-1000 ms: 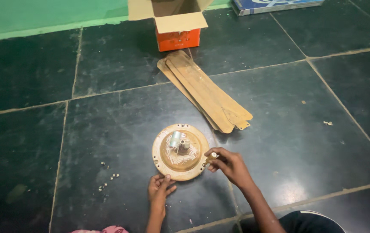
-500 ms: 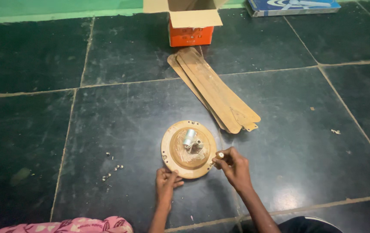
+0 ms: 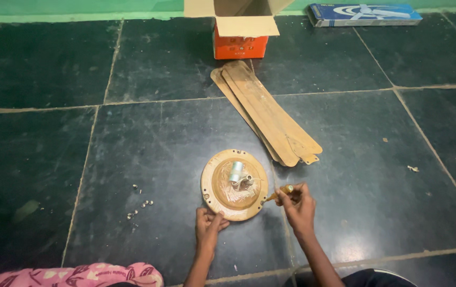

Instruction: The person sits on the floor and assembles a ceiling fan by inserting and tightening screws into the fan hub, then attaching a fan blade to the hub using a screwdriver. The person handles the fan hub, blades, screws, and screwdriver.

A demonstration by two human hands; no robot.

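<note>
Ceiling fan motor housing (image 3: 235, 184), round, tan/gold, lies flat on dark tiled floor (image 3: 42, 154), approx centre-low in head view, w/ a small silver cylinder part and pale wiring on its raised middle. Left hand (image 3: 208, 223) sits at the housing's near rim, fingers curled together & pinching the edge; thumb on top. Right hand (image 3: 298, 204) is just beside the housing's right edge, fingers clamped round a screwdriver (image 3: 280, 192) w/ a yellowish handle; its tip points left and meets the rim, though can't tell if it sits in a screw. Stack of fan blades (image 3: 268, 114), same tan colour, lies beyond the housing, running diagonally from upper left to lower right, near end close to the housing but apart from it. Behind the blades: orange cardboard box (image 3: 240, 45) w/ flaps open, touching or nearly touching the blades' far end. Flat blue box (image 3: 365, 14) lies further right by the green wall (image 3: 68, 8). Small loose screws (image 3: 140, 204) scattered on the tile left of the housing, well apart from both hands. Pink patterned cloth (image 3: 74, 275) at bottom left edge; dark clothing at bottom right.
</note>
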